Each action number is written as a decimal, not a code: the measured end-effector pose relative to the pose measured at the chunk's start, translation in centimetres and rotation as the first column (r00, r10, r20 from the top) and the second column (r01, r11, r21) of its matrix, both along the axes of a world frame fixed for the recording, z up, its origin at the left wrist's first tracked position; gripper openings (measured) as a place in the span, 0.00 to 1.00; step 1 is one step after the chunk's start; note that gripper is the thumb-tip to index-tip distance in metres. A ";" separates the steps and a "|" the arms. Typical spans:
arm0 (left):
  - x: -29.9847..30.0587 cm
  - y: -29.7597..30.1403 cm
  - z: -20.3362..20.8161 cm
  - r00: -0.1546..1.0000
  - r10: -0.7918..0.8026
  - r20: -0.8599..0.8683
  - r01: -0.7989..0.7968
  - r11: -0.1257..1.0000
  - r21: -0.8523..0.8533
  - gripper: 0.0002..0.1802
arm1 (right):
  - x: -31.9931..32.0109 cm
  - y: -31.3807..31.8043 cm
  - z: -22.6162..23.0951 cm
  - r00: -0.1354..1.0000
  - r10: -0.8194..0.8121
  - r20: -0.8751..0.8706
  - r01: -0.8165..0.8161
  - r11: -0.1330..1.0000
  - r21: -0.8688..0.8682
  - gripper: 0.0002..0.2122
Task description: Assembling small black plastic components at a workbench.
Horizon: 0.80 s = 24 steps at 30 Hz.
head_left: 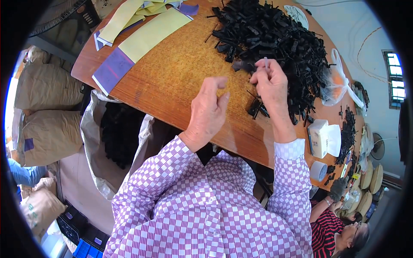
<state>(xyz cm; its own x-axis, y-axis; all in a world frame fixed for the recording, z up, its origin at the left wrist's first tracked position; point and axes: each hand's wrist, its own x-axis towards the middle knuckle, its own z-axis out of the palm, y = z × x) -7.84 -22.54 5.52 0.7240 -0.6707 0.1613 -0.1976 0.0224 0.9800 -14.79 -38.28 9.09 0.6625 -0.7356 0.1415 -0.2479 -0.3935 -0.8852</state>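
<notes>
My left hand (207, 109) is over the bare wooden tabletop (180, 56), fingers curved and thumb apart, with nothing visible between them. Beside the pile, my right hand (271, 82) pinches thumb and fingers together. A small pale sliver shows at its fingertips, too little to name. Just left of those fingers is a blurred small black plastic part (243, 65); whether it is touched cannot be told. The large heap of black plastic parts (275, 36) lies beyond and to the right of my right hand. A few loose black parts (257, 107) lie just under my right wrist.
Yellow and purple paper strips (146, 36) lie at the far left. On the right are a tissue box (318, 138), a tape roll (318, 170) and a knotted plastic bag (335, 86). An open white sack (92, 142) holds black parts below the table. A person (340, 232) sits at right.
</notes>
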 end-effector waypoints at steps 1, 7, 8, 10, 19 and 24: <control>-0.1 -0.2 1.0 0.976 0.041 0.216 -0.047 0.999 0.021 0.21 | -0.2 0.7 0.5 1.000 0.011 0.016 -0.013 0.983 0.184 0.04; -0.3 -0.9 0.3 0.992 0.027 0.121 -0.023 0.999 -0.038 0.34 | -1.6 3.9 1.5 0.993 0.103 -0.063 -0.066 0.897 0.438 0.04; -0.3 -0.9 0.3 0.992 0.023 0.121 -0.019 0.999 -0.031 0.34 | -1.8 4.0 1.5 0.988 0.142 -0.060 -0.099 0.882 0.460 0.04; -0.2 -0.7 0.4 0.990 -0.094 0.104 0.087 0.994 0.070 0.35 | -2.5 3.7 0.9 0.986 0.166 -0.021 -0.136 0.869 0.475 0.04; 1.4 -1.2 0.7 0.768 -0.155 -0.622 0.193 0.981 -0.006 0.24 | -3.9 3.5 0.6 0.927 0.376 -0.005 -0.329 0.818 0.471 0.06; 1.4 -1.6 0.2 0.746 -0.263 -0.612 0.314 0.949 -0.024 0.23 | -4.0 2.4 -0.6 0.910 0.411 0.055 -0.386 0.793 0.472 0.05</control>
